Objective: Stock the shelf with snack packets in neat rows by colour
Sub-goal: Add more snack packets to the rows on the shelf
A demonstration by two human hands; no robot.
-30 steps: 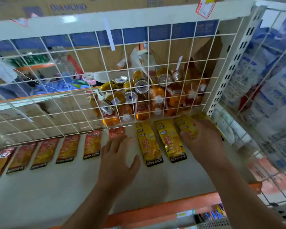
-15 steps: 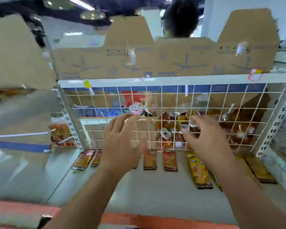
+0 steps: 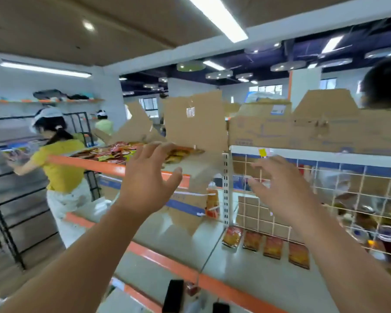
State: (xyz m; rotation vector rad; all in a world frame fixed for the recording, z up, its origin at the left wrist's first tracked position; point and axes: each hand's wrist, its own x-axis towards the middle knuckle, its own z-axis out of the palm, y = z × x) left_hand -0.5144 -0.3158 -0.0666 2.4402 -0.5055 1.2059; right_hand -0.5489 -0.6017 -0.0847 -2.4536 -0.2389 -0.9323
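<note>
On the near right we see four red snack packets [image 3: 273, 246] of glossy plastic film lying on a shelf board [image 3: 246, 279] that looks smooth, pale and matt, edged by a shiny orange strip [image 3: 167, 262]. Behind them we make out a wire grid [image 3: 316, 188] and a perforated upright [image 3: 226, 188], both white-coated metal, with cans [image 3: 385, 232] whose metal lids gleam through the mesh at the far right. Further left we note matt brown cardboard [image 3: 196, 123], rough at its torn edges, a black metal rack [image 3: 0, 213], and a person's yellow cloth shirt [image 3: 61, 168].
</note>
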